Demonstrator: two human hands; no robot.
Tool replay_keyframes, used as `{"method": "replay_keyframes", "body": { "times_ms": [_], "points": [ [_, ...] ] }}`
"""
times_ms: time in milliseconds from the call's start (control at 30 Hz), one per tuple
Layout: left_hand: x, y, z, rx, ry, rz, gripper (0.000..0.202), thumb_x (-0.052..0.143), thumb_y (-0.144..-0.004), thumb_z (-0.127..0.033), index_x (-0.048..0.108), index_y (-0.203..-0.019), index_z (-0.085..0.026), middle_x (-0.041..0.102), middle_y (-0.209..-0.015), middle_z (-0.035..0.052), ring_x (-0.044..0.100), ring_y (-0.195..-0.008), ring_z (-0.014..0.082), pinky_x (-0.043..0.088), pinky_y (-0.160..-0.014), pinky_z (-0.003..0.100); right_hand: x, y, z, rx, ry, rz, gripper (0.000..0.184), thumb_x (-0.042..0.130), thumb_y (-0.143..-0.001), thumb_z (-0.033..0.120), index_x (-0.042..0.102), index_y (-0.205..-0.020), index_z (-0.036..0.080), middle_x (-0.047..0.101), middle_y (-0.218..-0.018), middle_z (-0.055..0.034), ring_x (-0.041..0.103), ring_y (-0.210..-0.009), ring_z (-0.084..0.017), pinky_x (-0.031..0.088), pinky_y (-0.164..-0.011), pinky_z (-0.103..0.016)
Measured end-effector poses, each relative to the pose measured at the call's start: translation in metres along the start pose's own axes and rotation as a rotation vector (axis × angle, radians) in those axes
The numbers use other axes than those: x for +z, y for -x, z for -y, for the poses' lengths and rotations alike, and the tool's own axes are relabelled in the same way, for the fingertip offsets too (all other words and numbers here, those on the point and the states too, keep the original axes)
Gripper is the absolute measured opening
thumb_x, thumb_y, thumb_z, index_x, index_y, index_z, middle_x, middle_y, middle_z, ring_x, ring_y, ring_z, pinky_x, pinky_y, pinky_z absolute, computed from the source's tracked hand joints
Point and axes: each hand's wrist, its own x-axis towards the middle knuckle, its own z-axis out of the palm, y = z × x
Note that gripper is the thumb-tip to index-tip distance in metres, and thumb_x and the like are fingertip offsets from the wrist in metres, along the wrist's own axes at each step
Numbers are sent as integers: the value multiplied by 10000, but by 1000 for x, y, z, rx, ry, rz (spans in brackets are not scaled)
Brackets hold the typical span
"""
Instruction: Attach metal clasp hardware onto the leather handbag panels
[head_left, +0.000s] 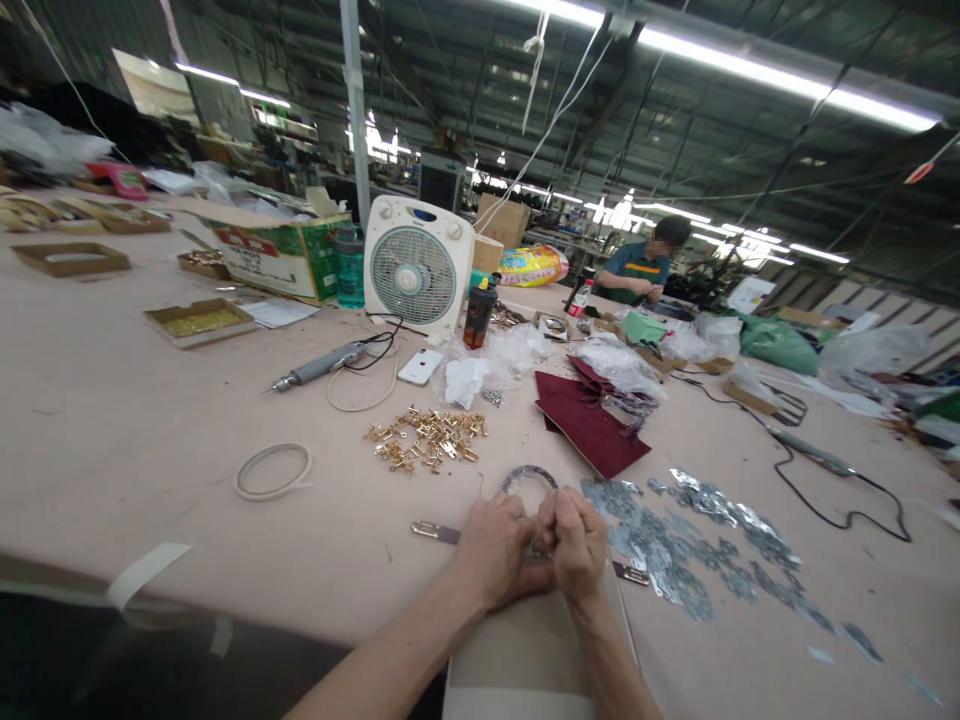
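Low in the centre, a beige flat-sided piece that looks like a bag (517,650) lies at the table edge under my forearms. A dark ring-shaped handle (529,471) curves up just beyond my fingers. My left hand (499,552) is closed at the top of the beige piece, fingers bent inward. Against it, my right hand (574,540) is closed in a pinch; what lies between the fingers is hidden. A dark red strap with a metal end (431,531) sticks out to the left, and another metal-tipped strap end (631,573) to the right.
Gold metal fittings (431,438) lie ahead, silver metal plates (675,540) to the right. Beyond are dark red pieces (592,420), a phone (420,366), a corded grey tool (319,367) and a fan (416,265). A tape roll (272,472) is left. Another person (641,270) sits across.
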Motion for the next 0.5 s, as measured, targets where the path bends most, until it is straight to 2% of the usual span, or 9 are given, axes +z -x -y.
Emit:
{"method": "replay_keyframes", "body": {
  "times_ms": [100, 267, 367, 500],
  "points": [
    [0, 2, 0, 13, 9, -20, 497, 681, -808, -750, 717, -1059, -323, 647, -1001, 54, 583, -1029, 294, 447, -828, 420, 0, -5, 11, -29, -136, -79, 427, 506, -1056, 369, 510, -655, 225, 423, -534, 52, 368, -442, -115, 268, -438, -266],
    [0, 3, -1, -1, 29, -35, 454, 688, -825, -708, 722, -1071, -328, 653, -995, 53, 588, -1032, 295, 447, -857, 433, 6, -7, 24, -117, -205, -37, 410, 503, -1056, 318, 538, -659, 220, 429, -526, 45, 391, -453, -123, 294, -452, -271],
    [-2, 2, -1, -6, 32, -31, 400, 683, -837, -656, 719, -1037, -311, 659, -992, 55, 591, -1030, 298, 448, -853, 435, 8, -4, 13, -139, -177, -18, 441, 494, -1058, 327, 522, -632, 220, 432, -526, 40, 401, -454, -126, 303, -464, -284],
    [-2, 0, 0, -11, 41, -15, 394, 705, -807, -640, 708, -920, -263, 661, -951, 62, 597, -982, 289, 445, -802, 410, 7, 0, -11, -16, -64, 42, 467, 495, -1062, 354, 497, -616, 218, 435, -518, 38, 396, -453, -120, 282, -464, -289]
  ]
}}
